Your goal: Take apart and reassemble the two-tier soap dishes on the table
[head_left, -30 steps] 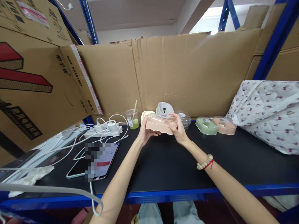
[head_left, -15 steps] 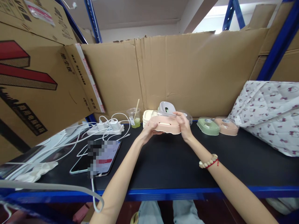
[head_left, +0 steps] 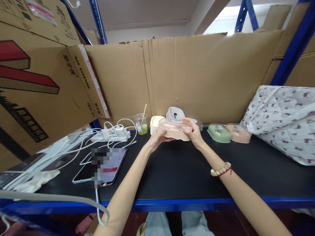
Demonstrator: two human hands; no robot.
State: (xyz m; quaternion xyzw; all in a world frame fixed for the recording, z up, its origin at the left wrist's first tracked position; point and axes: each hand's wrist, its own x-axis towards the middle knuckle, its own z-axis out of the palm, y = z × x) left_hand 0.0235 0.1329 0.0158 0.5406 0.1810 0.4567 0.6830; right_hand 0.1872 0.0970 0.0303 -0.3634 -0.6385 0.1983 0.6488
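Observation:
Both hands hold a pink plastic box (head_left: 173,133) with a clear domed lid (head_left: 173,124), raised above the black tabletop. My left hand (head_left: 157,137) grips its left end, thumb in front and fingers beneath. At the right end, my right hand (head_left: 192,131) has its thumb on the front and its fingers over the lid. Just behind stand a stack of cream plastic pieces (head_left: 155,122) and a pale lilac piece (head_left: 175,112) with a dark opening, both partly hidden. A clear lid (head_left: 197,124) shows behind my right hand.
To the right sit a green lidded box (head_left: 220,134), a pink lidded box (head_left: 238,135) and a patterned white bag (head_left: 283,124). Leftward are a cup with straw (head_left: 142,126), a power strip (head_left: 110,135) with loose cables, and phones (head_left: 113,167). A cardboard wall (head_left: 197,75) closes the back.
The clear lid, tilted back behind the pink box before, now covers its top. My right thumb has come down onto the front, and the box leans less toward me.

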